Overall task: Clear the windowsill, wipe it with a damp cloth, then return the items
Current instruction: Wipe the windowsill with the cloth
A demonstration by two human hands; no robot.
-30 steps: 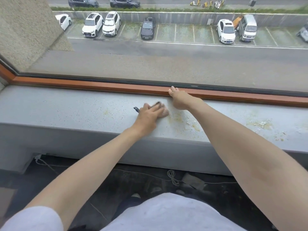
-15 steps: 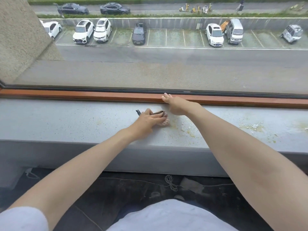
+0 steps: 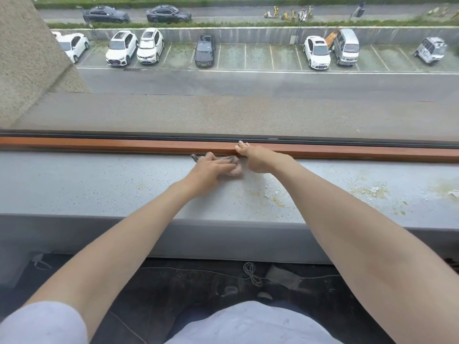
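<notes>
The cloth (image 3: 234,170) has slid to the back edge of the windowsill (image 3: 99,184) under the left hand (image 3: 213,168), which is pressed flat. The right hand (image 3: 258,158) rests released on the frame (image 3: 124,145). A damp pass could smear the crumbs (image 3: 273,192).

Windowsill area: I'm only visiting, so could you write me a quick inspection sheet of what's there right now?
Surface: grey speckled windowsill, with yellowish stains and white crumbs on its right half.
Job's things: a cloth lies on the sill close to the wooden frame.
Clutter: nothing seen apart from the crumbs.
Hands: left hand presses on the cloth; right hand rests on the sill, fingertips on the frame.
Cables: a coiled cord on the dark floor below the sill.
Surroundings: outside, a road and parked cars far below.
</notes>
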